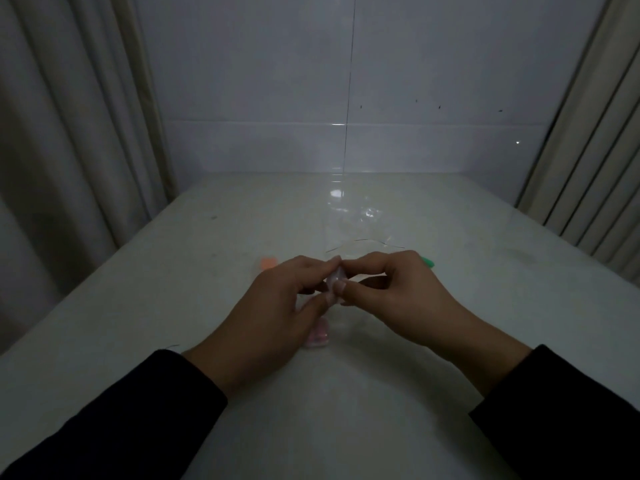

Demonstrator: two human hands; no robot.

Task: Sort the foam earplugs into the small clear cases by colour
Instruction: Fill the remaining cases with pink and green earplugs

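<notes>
Nearest, pink earplugs (319,336) lie on the pale worktop (138,306) just below the small clear case (335,284). Above them the left hand (273,306) and right hand (398,299) both pinch that case. Beyond it, an orange earplug (268,262) sits left and a green earplug (427,261) right.

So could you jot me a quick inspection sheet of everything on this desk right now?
Surface: pale glossy table, dimly lit.
Job's things: small clear case pinched between both hands; orange earplug behind left hand; green earplug behind right hand; pink earplugs under left hand.
Clutter: clear plastic bag farther back.
Hands: left hand and right hand both grip the case.
Cables: nothing seen.
Surroundings: white wall, curtains on both sides.
</notes>
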